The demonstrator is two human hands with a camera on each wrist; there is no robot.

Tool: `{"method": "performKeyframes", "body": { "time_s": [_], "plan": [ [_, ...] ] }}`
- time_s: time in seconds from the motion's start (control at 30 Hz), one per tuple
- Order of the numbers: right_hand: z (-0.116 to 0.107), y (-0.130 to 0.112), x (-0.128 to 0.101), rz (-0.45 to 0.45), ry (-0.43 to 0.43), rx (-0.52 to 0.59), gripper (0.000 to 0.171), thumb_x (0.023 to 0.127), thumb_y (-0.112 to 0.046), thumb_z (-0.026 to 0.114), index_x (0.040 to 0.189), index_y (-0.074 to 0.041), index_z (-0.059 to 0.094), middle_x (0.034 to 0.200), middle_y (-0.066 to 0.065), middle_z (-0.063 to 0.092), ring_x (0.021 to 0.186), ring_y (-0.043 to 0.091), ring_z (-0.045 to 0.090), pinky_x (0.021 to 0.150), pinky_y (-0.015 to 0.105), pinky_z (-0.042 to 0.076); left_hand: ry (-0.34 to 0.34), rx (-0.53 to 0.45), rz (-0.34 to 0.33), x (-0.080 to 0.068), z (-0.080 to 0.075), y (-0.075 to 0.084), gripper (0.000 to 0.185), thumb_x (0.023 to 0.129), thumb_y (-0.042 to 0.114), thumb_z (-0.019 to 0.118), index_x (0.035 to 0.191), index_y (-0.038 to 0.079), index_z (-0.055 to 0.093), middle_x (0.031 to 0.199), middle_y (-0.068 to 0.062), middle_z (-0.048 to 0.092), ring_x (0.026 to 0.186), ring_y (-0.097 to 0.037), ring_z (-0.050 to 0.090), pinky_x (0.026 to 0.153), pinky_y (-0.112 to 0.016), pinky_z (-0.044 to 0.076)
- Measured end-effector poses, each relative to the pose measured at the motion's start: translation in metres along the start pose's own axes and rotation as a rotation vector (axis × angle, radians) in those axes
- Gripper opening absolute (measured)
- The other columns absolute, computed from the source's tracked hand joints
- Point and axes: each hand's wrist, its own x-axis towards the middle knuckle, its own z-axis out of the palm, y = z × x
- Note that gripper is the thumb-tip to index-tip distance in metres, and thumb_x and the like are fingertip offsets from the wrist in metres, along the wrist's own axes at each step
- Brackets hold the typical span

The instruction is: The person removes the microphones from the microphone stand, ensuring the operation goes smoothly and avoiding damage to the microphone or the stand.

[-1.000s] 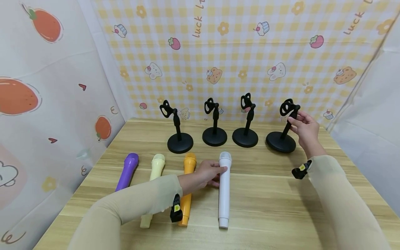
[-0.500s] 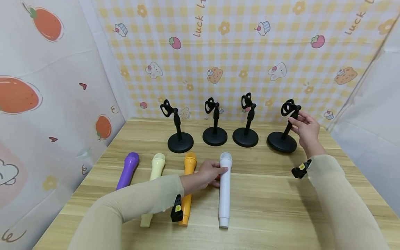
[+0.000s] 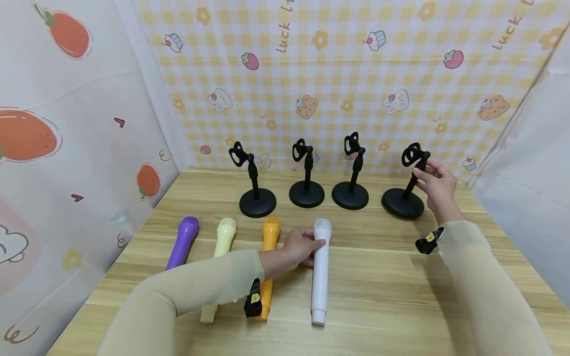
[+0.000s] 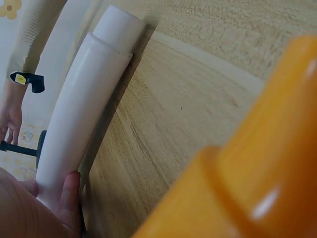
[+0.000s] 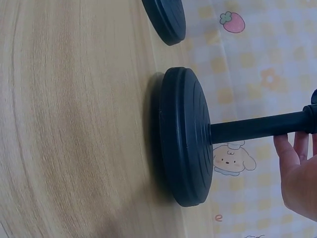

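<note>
Fingers of the left hand curl round a white microphone lying on the wooden worktop; the right hand pinches the rightmost black stand, before a yellow checked backdrop.

A glossy purple toy microphone, a pale cream one and an orange one lie side by side on the light wooden tabletop. Behind them three black round-based microphone stands stand upright in a row before a yellow checked cartoon-print backdrop.
</note>
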Motion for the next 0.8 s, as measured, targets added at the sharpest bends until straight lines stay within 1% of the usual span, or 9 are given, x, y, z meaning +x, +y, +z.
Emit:
{"method": "performKeyframes", "body": {
  "time_s": [0.07, 0.27, 0.57, 0.8],
  "plan": [
    [-0.0001, 0.0004, 0.0004, 0.0, 0.001, -0.001, 0.041, 0.08, 0.01, 0.074, 0.113, -0.012, 0.063, 0.096, 0.002, 0.058, 0.073, 0.008, 0.068, 0.063, 0.025, 0.057, 0.005, 0.003, 0.002, -0.0005, 0.0005, 0.0005, 0.031, 0.089, 0.016, 0.073, 0.114, 0.001, 0.062, 0.086, -0.01, 0.062, 0.064, -0.017, 0.061, 0.05, -0.028, 0.054],
    [0.0002, 0.0016, 0.0004, -0.002, 0.016, -0.058, 0.041, 0.08, 0.008, 0.075, 0.112, -0.015, 0.065, 0.097, 0.002, 0.058, 0.075, 0.008, 0.068, 0.066, 0.025, 0.057, 0.021, 0.023, -0.002, -0.0029, 0.002, 0.0014, 0.03, 0.089, 0.017, 0.072, 0.112, 0.002, 0.061, 0.085, -0.01, 0.062, 0.062, -0.017, 0.061, 0.05, -0.028, 0.054],
    [0.0016, 0.0062, -0.001, 0.003, 0.011, -0.051, 0.037, 0.081, 0.01, 0.073, 0.108, -0.015, 0.066, 0.094, 0.001, 0.059, 0.073, 0.008, 0.068, 0.065, 0.024, 0.057, 0.029, 0.013, -0.012, -0.0042, 0.0017, 0.0011, 0.03, 0.089, 0.018, 0.073, 0.112, 0.002, 0.061, 0.085, -0.01, 0.062, 0.059, -0.017, 0.06, 0.049, -0.027, 0.054],
    [0.0016, 0.0074, 0.0005, 0.001, 0.027, -0.064, 0.037, 0.08, 0.008, 0.074, 0.108, -0.016, 0.067, 0.096, 0.0, 0.059, 0.075, 0.008, 0.068, 0.065, 0.023, 0.056, 0.037, 0.0, -0.019, -0.0036, 0.0018, 0.0014, 0.03, 0.089, 0.019, 0.073, 0.111, 0.002, 0.061, 0.085, -0.01, 0.062, 0.059, -0.017, 0.061, 0.049, -0.028, 0.054]
  ]
}}
